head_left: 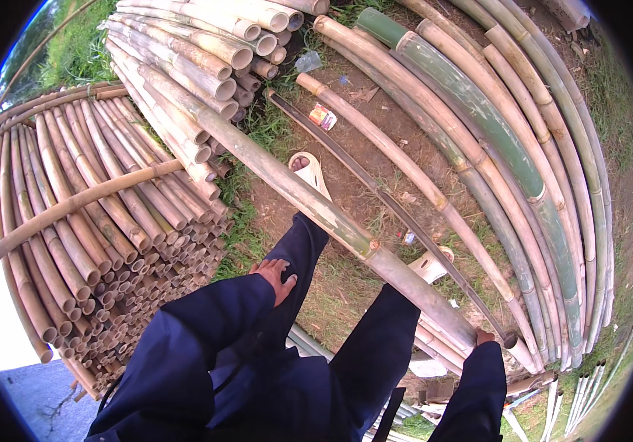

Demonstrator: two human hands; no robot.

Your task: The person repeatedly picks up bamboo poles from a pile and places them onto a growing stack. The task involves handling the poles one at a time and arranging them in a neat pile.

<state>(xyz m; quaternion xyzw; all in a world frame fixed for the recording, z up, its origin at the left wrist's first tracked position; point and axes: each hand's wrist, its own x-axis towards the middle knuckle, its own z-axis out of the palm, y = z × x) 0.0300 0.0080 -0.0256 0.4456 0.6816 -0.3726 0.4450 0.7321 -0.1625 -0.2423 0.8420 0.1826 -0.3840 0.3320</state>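
Observation:
A long, pale green-brown bamboo pole (316, 214) slants across in front of my knees. Its far end lies on the upper-left stack, and its near end is at my right hand (484, 337). That hand closes on the pole's near end, with most of its fingers hidden behind the pole and sleeve. On my left thigh rests my left hand (276, 278), its fingers apart and nothing in them. Beyond the pole, a thin dark bamboo pole (397, 208) and a tan bamboo pole (405, 173) lie on the ground.
Cut bamboo is stacked at upper left (213, 59), beside another large pile (88, 206) held by a crossbar (73, 202). Long poles, one bright green (471, 96), lie curving along the right. A pale sandal (309, 173) and small litter (322, 116) show on the dirt.

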